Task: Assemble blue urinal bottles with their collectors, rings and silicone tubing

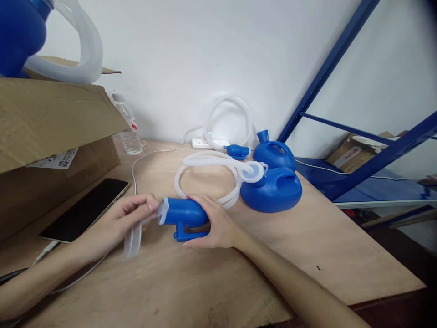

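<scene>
My right hand (216,221) is wrapped round the back of a blue plastic urinal mouthpiece (184,210), whose handle loop faces down. Its open end points left and has a pale, translucent rim. At that end my left hand (136,212) pinches a translucent soft strip (133,241), which hangs below the fingers and is blurred. Behind the mouthpiece lies a coiled white hose (178,180). That hose runs to a wide translucent cap (251,172) at the neck of the nearer blue urinal bottle (271,193).
A second blue bottle (273,154) stands behind, beside another blue mouthpiece (238,151) with a looped hose. At left are a phone (87,209) on a cable, a cardboard box (58,120) and a water bottle (129,130). A power strip (210,144) lies by the wall; blue shelving (324,157) stands right.
</scene>
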